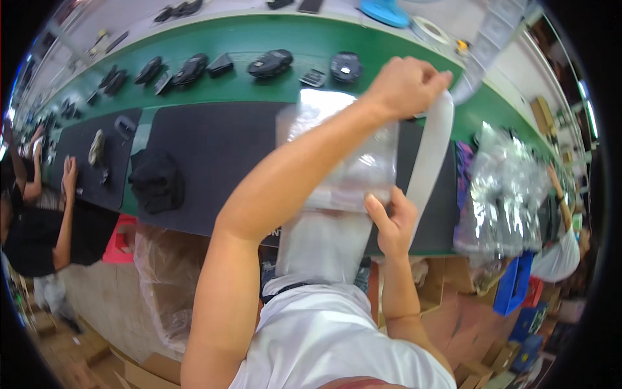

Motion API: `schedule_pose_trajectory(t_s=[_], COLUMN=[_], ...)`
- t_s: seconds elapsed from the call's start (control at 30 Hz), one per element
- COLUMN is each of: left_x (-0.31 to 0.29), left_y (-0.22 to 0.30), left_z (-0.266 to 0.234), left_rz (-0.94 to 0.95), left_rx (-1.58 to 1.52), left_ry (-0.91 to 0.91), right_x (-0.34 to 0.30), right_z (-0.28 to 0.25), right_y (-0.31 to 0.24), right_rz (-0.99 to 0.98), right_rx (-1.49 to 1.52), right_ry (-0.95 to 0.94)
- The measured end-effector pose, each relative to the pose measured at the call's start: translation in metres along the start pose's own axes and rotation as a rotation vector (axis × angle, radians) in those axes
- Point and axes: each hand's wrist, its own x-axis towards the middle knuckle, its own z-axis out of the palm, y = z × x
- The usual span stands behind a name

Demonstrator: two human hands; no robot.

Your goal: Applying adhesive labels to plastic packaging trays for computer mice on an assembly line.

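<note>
My left hand (413, 87) reaches across to the right, its thumb and fingers pinched at the edge of a long white strip (433, 146). That strip hangs from the upper right, bends by my fingertips and runs down past my other hand; its upper length shows pale rectangles like labels. Clear plastic bags (353, 172) lie in a stack on the black mat (214, 142) in front of me. My right hand (393, 220) grips their near right edge, thumb on top. More clear plastic drapes over the table edge toward my lap.
Several black shell-like parts (271, 63) line the green bench (253, 39). A black cloth item (155, 180) lies left on the mat. Piled clear bags (502, 194) stand right, above a blue bin (514, 285). A plastic-lined box (172, 279) sits below. Co-workers are at both sides.
</note>
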Motion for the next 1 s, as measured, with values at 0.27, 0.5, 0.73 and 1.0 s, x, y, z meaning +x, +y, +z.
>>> schedule_pose_trajectory(t_s=[0.27,0.5,0.73,1.0], left_x=[-0.008,0.006,-0.001,-0.006], left_y=[-0.013,-0.015,-0.009,-0.008], left_z=[0.024,0.036,0.026,0.024], left_rz=[0.115,0.069,0.032,0.053], left_rx=[0.042,0.038,0.032,0.004], left_ry=[0.139,0.059,-0.112,-0.088], right_x=[0.002,0.003,0.025,0.062], right_z=[-0.037,-0.129,-0.056,-0.076], right_y=[-0.007,-0.048,-0.09,-0.069], right_rz=[-0.116,-0.177,-0.478,-0.482], right_rx=[0.019,0.079,-0.197,-0.499], right_ry=[-0.013,-0.369,0.222,0.205])
